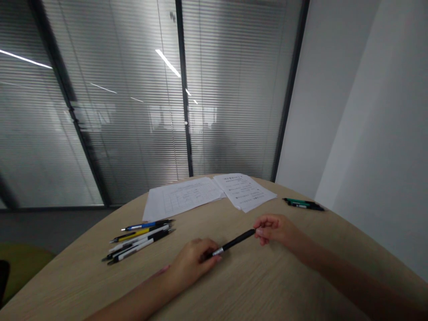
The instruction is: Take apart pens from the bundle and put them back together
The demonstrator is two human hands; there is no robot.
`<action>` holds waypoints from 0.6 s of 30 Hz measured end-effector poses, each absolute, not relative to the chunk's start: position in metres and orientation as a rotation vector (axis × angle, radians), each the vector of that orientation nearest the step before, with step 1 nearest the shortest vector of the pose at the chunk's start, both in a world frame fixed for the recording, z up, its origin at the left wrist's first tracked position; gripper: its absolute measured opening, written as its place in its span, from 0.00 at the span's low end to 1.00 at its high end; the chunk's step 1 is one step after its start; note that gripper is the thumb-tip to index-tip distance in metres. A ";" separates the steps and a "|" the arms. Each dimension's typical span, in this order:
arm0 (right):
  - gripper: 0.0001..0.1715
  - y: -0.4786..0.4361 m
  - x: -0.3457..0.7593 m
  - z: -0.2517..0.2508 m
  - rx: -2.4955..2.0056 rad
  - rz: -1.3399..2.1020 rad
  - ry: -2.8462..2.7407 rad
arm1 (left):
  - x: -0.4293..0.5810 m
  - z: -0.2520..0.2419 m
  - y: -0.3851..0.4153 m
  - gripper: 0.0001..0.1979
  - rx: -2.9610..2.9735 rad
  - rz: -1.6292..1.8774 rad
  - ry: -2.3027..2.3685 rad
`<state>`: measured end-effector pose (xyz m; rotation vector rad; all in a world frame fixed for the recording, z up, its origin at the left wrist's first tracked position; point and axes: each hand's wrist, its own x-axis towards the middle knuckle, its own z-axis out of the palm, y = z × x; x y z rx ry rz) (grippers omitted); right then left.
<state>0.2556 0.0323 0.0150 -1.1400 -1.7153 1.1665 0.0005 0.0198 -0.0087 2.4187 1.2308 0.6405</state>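
A black pen point(234, 243) lies slanted between my two hands just above the wooden table point(254, 285). My left hand point(192, 263) is closed round its lower end, near a silver band. My right hand point(276, 229) pinches the upper end with fingertips. To the left lies a row of several pens point(140, 238), among them a blue one and a yellow one. Two green and black pens point(304, 204) lie at the right, near the table's edge.
Two printed paper sheets point(183, 198) point(245, 191) lie at the far side of the table. Behind them stands a glass wall with blinds point(133, 111); a white wall point(368, 111) is at the right. A green seat point(20, 267) shows at lower left.
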 end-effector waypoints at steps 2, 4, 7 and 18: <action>0.20 0.031 0.253 0.013 -1.141 1.199 -1.693 | 0.001 -0.009 0.019 0.09 2.434 0.635 1.236; 0.19 0.028 0.251 0.012 -1.143 1.210 -1.677 | 0.002 -0.009 0.018 0.08 2.431 0.633 1.250; 0.18 0.024 0.248 0.012 -1.138 1.192 -1.673 | 0.002 -0.009 0.017 0.07 2.362 0.656 1.265; 0.23 0.038 0.266 0.006 -1.324 0.571 -2.032 | 0.004 -0.006 0.025 0.08 1.949 0.827 1.203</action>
